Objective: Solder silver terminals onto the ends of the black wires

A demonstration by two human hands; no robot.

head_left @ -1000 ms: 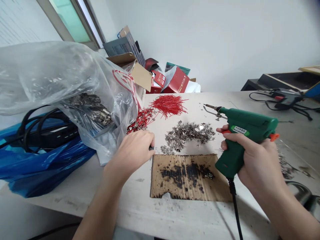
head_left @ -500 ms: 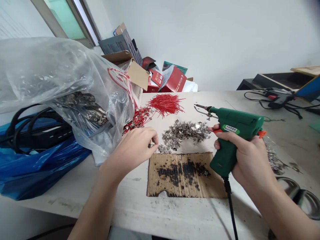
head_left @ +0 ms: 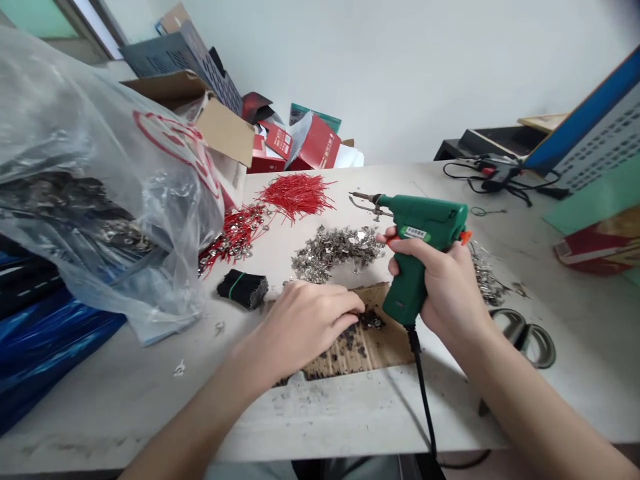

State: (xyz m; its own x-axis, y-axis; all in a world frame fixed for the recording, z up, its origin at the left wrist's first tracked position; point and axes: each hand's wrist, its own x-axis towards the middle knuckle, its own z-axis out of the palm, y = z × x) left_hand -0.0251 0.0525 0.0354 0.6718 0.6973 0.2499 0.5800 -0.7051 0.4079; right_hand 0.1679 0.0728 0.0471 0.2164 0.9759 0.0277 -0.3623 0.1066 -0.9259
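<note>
At the bench's left edge a clear plastic bag (head_left: 100, 180) holding grey metal parts slumps over blue plastic sheeting (head_left: 45, 340). Just right of the bag lies a bundle of red wires with metal terminals (head_left: 233, 235), and nearer the front edge a black bundle tied with a green band (head_left: 243, 289). Toward the back edge sits a loose heap of red wires (head_left: 295, 193), with red cartons (head_left: 310, 143) behind it against the wall.

The left hand (head_left: 305, 323) rests palm down on the scorched cardboard pad (head_left: 367, 343) near the front edge, its fingers curled with the tips pressed to the blackened patch; whether they pinch anything there cannot be told. Just behind the pad is a pile of small silver terminals (head_left: 335, 243).

The right hand (head_left: 443, 293) is clenched round the grip of a green soldering gun (head_left: 425, 230), held above the pad's right end with its tip pointing left over the pile; its black cord (head_left: 423, 393) drops over the front edge. Right of that hand, scissors (head_left: 530, 330) lie on the bench.
</note>
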